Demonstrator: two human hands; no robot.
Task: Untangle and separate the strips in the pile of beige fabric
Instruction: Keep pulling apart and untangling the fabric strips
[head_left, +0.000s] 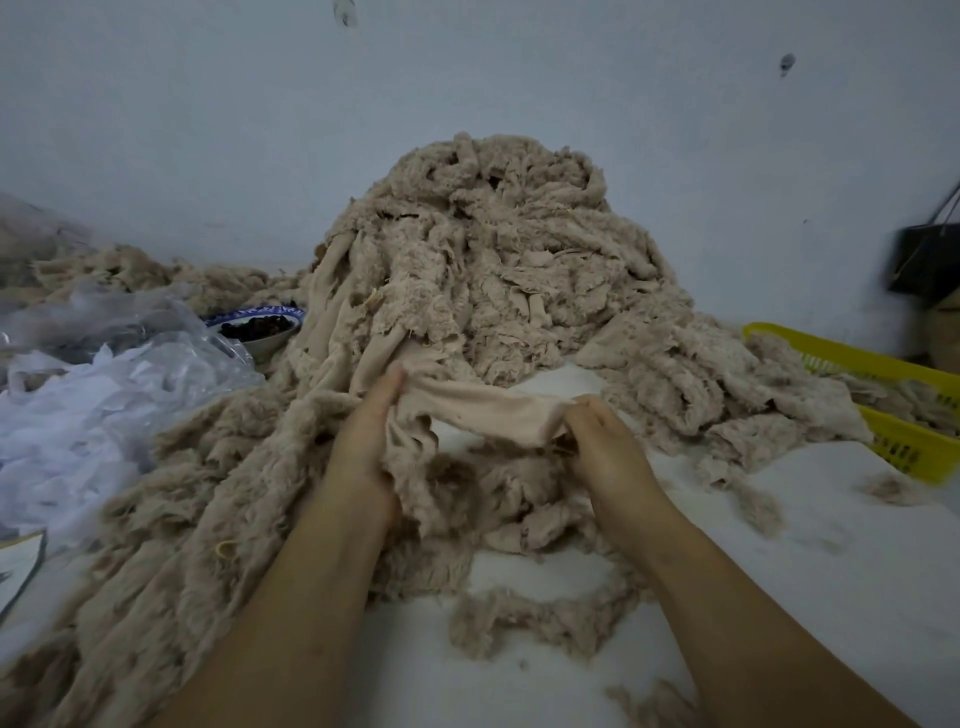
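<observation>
A tall pile of fuzzy beige fabric strips (498, 249) rises against the wall at the centre. More strips (171, 545) trail from it down the left, towards me. In front of the pile, a smooth beige strip (493, 413) is stretched flat between my hands. My left hand (366, 436) grips its left end, fingers closed over the cloth. My right hand (605, 441) pinches its right end. Loose tangled strips (519, 509) lie under and between my wrists.
A yellow plastic basket (904, 436) with more beige fabric stands at the right. Clear plastic bags (104, 374) lie at the left, with a blue-rimmed bowl of dark pieces (257, 325) behind them. A black bag (927, 260) hangs at the far right. The table top (810, 561) is white.
</observation>
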